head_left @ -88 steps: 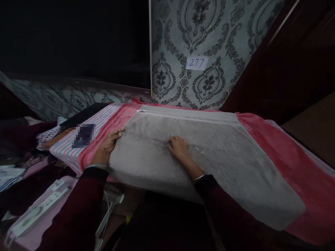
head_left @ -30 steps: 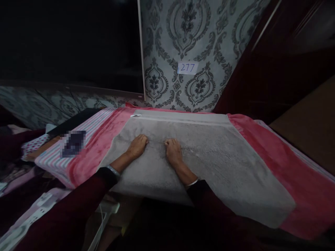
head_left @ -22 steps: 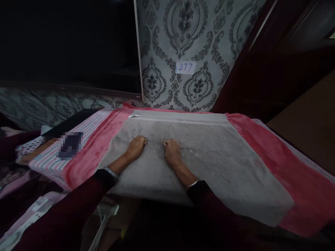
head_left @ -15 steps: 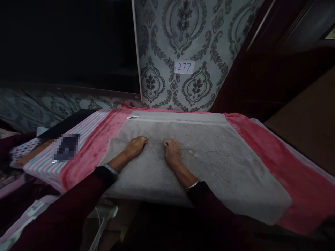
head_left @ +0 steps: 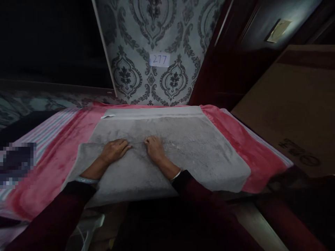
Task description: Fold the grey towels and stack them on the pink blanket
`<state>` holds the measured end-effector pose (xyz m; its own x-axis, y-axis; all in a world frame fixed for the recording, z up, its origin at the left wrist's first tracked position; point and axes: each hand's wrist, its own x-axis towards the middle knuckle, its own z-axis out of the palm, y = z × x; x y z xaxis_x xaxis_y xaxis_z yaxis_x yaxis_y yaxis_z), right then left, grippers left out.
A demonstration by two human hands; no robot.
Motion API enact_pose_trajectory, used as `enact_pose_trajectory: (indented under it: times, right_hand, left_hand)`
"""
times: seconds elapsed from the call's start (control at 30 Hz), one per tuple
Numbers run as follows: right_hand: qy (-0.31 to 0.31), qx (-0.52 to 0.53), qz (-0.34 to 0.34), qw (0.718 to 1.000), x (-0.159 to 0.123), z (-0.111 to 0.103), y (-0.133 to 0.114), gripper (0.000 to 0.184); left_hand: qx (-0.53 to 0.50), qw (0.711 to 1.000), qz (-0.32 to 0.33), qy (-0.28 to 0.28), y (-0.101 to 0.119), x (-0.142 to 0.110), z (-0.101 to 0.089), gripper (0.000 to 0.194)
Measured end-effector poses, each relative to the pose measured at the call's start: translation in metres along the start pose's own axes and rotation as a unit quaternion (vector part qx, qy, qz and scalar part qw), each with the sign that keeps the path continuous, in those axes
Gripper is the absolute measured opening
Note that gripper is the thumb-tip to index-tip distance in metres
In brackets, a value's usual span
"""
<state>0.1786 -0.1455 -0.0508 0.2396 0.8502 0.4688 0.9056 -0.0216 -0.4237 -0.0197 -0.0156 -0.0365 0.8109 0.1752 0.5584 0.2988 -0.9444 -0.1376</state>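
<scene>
A grey fluffy towel (head_left: 188, 146) lies spread on a pink blanket (head_left: 65, 139). Both my hands rest on the towel near its middle, about a hand's width apart. My left hand (head_left: 113, 150) lies palm down, fingers stretched toward the right along a faint crease. My right hand (head_left: 155, 149) presses down beside it, fingers slightly bent and pointing left. Neither hand holds anything. Dark red sleeves cover both arms. A small white label (head_left: 108, 116) sticks out at the towel's far left corner.
A striped cloth (head_left: 44, 130) lies left of the blanket. Patterned wallpaper with a paper marked 277 (head_left: 159, 59) stands behind. A brown cardboard box (head_left: 290, 108) is at the right. White cables (head_left: 87, 232) hang below the near edge.
My left hand has left the towel's left edge and come to the middle beside the right hand. Its fingers have since uncurled. The view has swung to the right.
</scene>
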Motion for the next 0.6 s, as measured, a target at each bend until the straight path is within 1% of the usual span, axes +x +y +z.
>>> enact_pose_trajectory:
  times: [0.07, 0.13, 0.2, 0.3, 0.37, 0.43, 0.5, 0.6]
  right_hand:
    - [-0.011, 0.003, -0.002, 1.000, 0.000, -0.007, 0.004, 0.015]
    - [-0.005, 0.011, -0.011, 1.000, -0.005, -0.020, 0.017, 0.013]
    - [0.008, 0.016, -0.019, 1.000, -0.015, -0.039, 0.040, 0.013]
    - [0.020, 0.000, -0.005, 1.000, -0.036, -0.071, 0.085, 0.018]
    - [0.013, -0.012, 0.006, 1.000, -0.049, -0.089, 0.113, 0.028]
    - [-0.001, -0.018, 0.004, 1.000, -0.057, -0.100, 0.131, 0.040]
    - [-0.021, -0.021, -0.007, 1.000, -0.059, -0.104, 0.138, 0.050]
    - [-0.052, -0.033, -0.023, 0.998, -0.051, -0.101, 0.133, 0.060]
  left_hand:
    - [0.028, 0.999, 0.001, 0.019, 0.000, 0.002, 0.000, 0.041]
    - [0.049, 0.998, 0.004, 0.028, 0.000, 0.003, -0.001, 0.043]
    - [0.061, 0.997, 0.008, 0.040, 0.000, 0.004, -0.003, 0.043]
    - [0.073, 0.994, 0.010, 0.077, -0.001, 0.004, -0.005, 0.043]
    - [0.074, 0.993, 0.002, 0.093, -0.001, 0.005, -0.005, 0.042]
    - [0.067, 0.993, -0.011, 0.093, -0.002, 0.005, -0.005, 0.043]
    - [0.054, 0.995, -0.026, 0.083, -0.002, 0.005, -0.006, 0.043]
    - [0.034, 0.996, -0.049, 0.063, -0.002, 0.004, -0.008, 0.042]
